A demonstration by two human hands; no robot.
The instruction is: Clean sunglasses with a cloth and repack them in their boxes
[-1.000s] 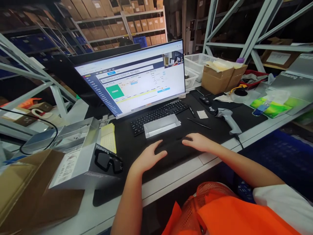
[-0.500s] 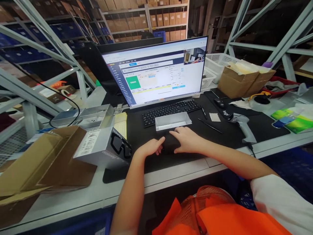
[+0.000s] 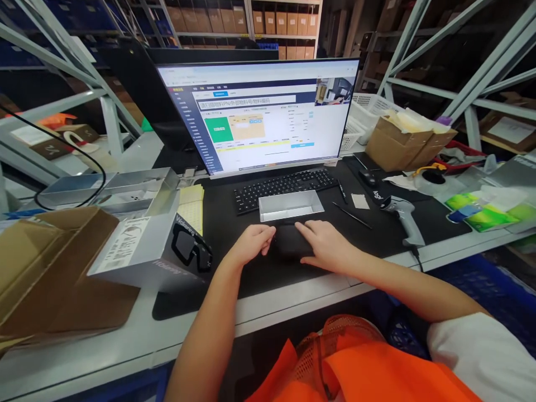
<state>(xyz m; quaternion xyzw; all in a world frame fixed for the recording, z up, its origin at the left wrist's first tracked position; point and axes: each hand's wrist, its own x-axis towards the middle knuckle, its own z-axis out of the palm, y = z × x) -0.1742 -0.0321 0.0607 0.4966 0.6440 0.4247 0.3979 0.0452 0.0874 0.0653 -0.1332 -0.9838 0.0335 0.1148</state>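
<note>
A black case (image 3: 288,240) with rounded edges lies on the dark desk mat between my two hands. My right hand (image 3: 324,243) grips its right side, thumb near the front and fingers along the back. At the case's left end my left hand (image 3: 254,241) has its fingers pinched together; any small part between them is too small to make out. Just behind the case sits an open silver-grey box tray (image 3: 291,205), in front of the black keyboard (image 3: 285,188). To the left stands a grey box (image 3: 167,254) printed with dark sunglasses.
An opened cardboard box (image 3: 62,273) occupies the left side. Behind the keyboard rises a lit monitor (image 3: 259,123). On the right lie a barcode scanner (image 3: 404,220), a mouse (image 3: 368,177), a pen (image 3: 352,215) and a green packet (image 3: 481,209). Yellow label sheets (image 3: 191,206) lie left of the keyboard.
My left fingers have closed into a pinch at the case's left end. My right hand stays on the case. The whole view has shifted slightly.
</note>
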